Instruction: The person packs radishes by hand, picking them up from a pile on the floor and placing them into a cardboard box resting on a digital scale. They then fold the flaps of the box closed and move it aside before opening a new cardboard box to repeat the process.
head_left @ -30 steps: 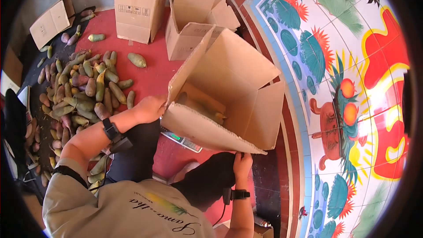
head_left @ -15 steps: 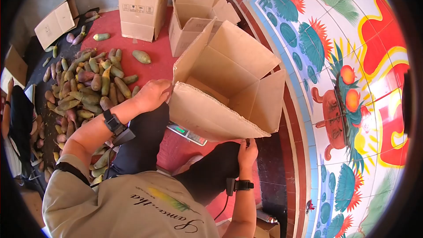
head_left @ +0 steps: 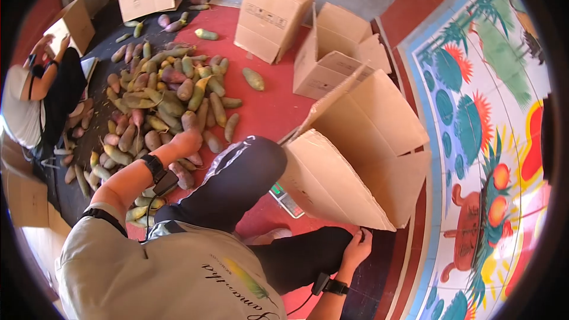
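My left hand (head_left: 186,144) is over the near right edge of a large heap of green and reddish radishes (head_left: 169,104), its fingers curled downward; whether they grip a radish is hidden. An open cardboard box (head_left: 349,172) stands tilted in front of my knees, its flaps up. My right hand (head_left: 357,249) is closed at the box's lower right corner, its fingertips at the flap edge. Part of a scale (head_left: 288,202) with a lit green display shows under the box's left side.
A closed box (head_left: 272,15) and another open box (head_left: 323,65) stand at the back. One radish (head_left: 253,79) lies apart on the red floor covering. A co-worker (head_left: 35,92) sits at the far left beside a carton. A tiled, painted wall (head_left: 474,160) runs along the right.
My left hand has left the box's left edge and moved to the radish heap. The view has turned left, bringing the co-worker into fuller view. My right hand remains by the box corner.
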